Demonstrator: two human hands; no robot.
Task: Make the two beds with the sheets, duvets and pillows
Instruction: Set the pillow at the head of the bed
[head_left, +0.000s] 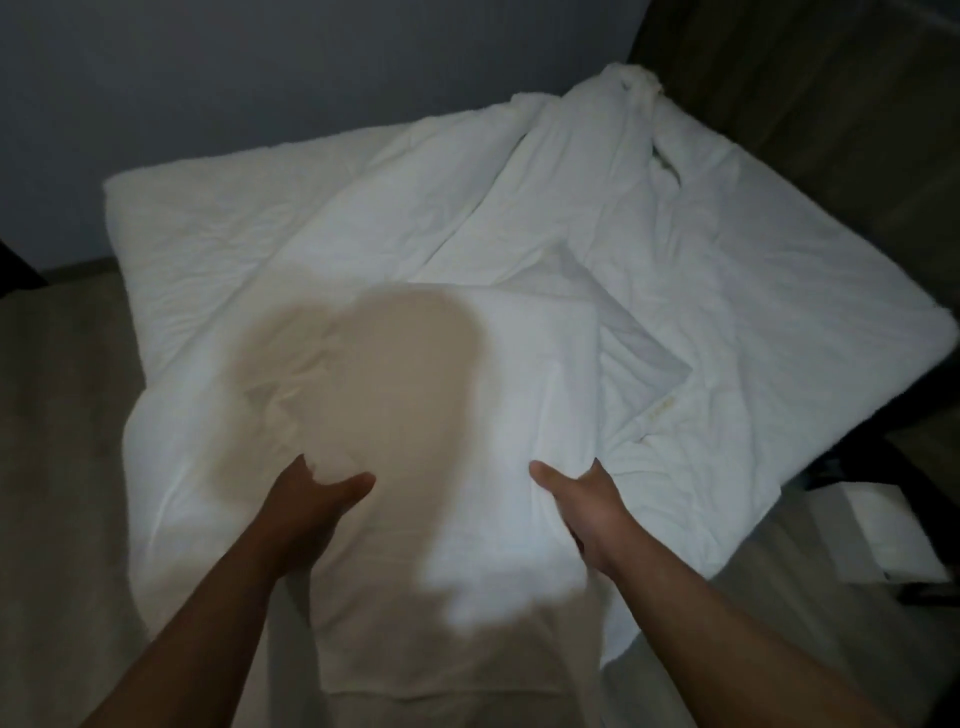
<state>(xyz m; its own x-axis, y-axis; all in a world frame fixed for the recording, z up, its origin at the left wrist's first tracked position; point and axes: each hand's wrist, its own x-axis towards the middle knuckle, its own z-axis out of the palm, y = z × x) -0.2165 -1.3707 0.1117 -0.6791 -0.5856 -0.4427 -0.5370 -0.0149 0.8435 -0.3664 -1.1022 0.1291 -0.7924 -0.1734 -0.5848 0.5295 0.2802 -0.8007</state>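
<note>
Rumpled duvet (623, 234); pillow (498, 395) hides left hand (317, 501), right hand (582, 514) fingers.

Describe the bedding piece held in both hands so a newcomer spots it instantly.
Start at the big crumpled white duvet. Over its near end is a flat white rectangle (pillow or folded sheet, unclear), gripped by the left hand and right hand. Unlike the rumpled duvet, it is smooth, with one crisp square corner and a rounded shadow on it.
</note>
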